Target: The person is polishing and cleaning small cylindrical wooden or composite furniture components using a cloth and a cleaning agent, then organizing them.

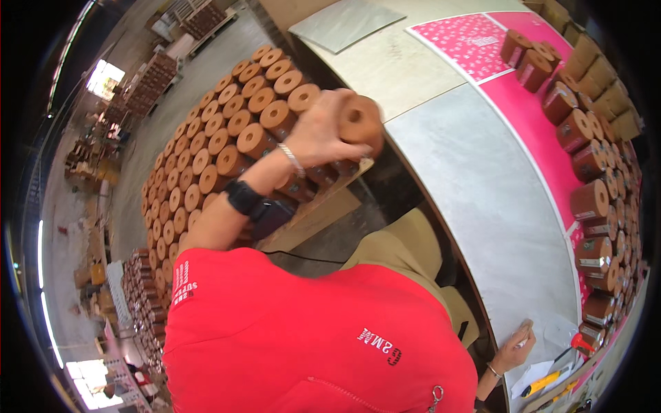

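Note:
My left hand (318,134) is wrapped round a thick brown roll (367,127) with a hole through its middle. That roll is tilted and slightly blurred, above the gap between the stacked rolls and the table's edge. Beneath and beside my left arm stand many more brown rolls (249,140) in close rows, hollow ends up. Far to the right, my right hand (513,350) is at the near end of the table (482,186), its fingers closed. Whatever they hold, if anything, I cannot make out. White paper and clear plastic (561,335) lie next to it.
A yellow cutter (544,383) and a red-headed tool (580,343) lie beyond my right hand. More brown rolls (592,199) line the table's far side along a pink sheet (527,131). A grey board (344,26) lies at the table's left end.

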Available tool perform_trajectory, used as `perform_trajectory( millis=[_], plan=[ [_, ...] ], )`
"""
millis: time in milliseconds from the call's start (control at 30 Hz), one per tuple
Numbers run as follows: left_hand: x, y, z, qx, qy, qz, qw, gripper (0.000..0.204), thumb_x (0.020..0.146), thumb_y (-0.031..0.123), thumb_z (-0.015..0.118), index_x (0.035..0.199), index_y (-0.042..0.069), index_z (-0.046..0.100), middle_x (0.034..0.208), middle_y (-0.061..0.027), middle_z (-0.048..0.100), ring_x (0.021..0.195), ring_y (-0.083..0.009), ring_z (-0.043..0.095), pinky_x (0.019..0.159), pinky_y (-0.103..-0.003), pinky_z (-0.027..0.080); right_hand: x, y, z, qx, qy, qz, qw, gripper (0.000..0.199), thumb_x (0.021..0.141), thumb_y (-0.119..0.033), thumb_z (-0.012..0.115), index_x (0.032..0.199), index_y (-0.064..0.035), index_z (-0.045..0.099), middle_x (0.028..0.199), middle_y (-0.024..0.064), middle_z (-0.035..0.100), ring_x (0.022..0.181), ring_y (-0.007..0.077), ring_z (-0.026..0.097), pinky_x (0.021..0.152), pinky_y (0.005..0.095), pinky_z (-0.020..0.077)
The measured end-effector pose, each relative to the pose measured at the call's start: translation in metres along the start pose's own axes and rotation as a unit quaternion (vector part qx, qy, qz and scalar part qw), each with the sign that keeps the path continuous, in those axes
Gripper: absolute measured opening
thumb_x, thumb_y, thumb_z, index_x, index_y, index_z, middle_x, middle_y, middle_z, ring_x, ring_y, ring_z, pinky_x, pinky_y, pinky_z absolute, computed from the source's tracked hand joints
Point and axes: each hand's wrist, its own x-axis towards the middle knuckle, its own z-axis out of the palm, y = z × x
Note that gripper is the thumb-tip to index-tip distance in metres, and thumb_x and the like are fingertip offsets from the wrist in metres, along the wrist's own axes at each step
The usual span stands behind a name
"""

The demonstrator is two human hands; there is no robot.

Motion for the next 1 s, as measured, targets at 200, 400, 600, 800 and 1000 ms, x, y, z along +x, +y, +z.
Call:
perform_trajectory(
  millis=[200,400,600,800,1000],
  plan=[
    [-0.099,-0.074,-0.062,0.170,0.021,-0.207,0.963,0.088,0.060,0.046,0.082,0.122,-0.002,0.044,0.114,-0.0205,0.049,0.106,-0.0350,0.052,0.094,-0.041,0.043,0.004,0.005,-0.001,-0.022,0.001,-0.066,0.998,0.023,0.098,-0.013,0.051,0.109,0.0063,0.057,0.103,0.0156,0.066,0.080,0.0208,0.065,0.070,0.0270,0.0545],
    [-0.176,-0.113,-0.077,0.317,-0.055,-0.340,0.884,0.091,0.060,0.058,0.077,0.117,-0.004,0.046,0.114,-0.0209,0.048,0.109,-0.0347,0.049,0.088,-0.044,0.042,0.003,-0.001,-0.003,-0.050,-0.035,-0.029,0.998,0.024,0.098,-0.011,0.050,0.109,0.0085,0.057,0.112,0.0189,0.065,0.103,0.0245,0.064,0.088,0.0292,0.0518],
    [-0.204,-0.126,-0.066,0.387,-0.015,-0.329,0.861,0.092,0.062,0.068,0.070,0.115,-0.004,0.052,0.117,-0.0197,0.050,0.119,-0.0339,0.040,0.098,-0.050,0.029,-0.003,0.018,-0.002,0.002,-0.025,-0.017,1.000,0.024,0.098,-0.012,0.050,0.109,0.0081,0.057,0.111,0.0185,0.065,0.101,0.0249,0.065,0.085,0.0298,0.0522],
    [-0.204,-0.108,-0.065,0.469,-0.121,-0.321,0.814,0.093,0.065,0.072,0.065,0.117,-0.004,0.053,0.121,-0.0187,0.050,0.121,-0.0322,0.040,0.099,-0.053,0.026,-0.001,0.007,-0.002,-0.027,-0.035,0.004,0.999,0.024,0.098,-0.011,0.050,0.110,0.0079,0.057,0.111,0.0180,0.066,0.102,0.0246,0.064,0.086,0.0292,0.0514],
    [-0.162,-0.101,-0.073,0.475,-0.106,-0.283,0.827,0.091,0.069,0.068,0.065,0.125,-0.002,0.049,0.131,-0.0164,0.047,0.123,-0.0327,0.041,0.101,-0.052,0.028,0.000,0.016,0.000,0.025,-0.011,-0.051,0.998,0.023,0.098,-0.011,0.050,0.109,0.0069,0.058,0.111,0.0173,0.066,0.101,0.0248,0.064,0.088,0.0309,0.0499]
  ],
)
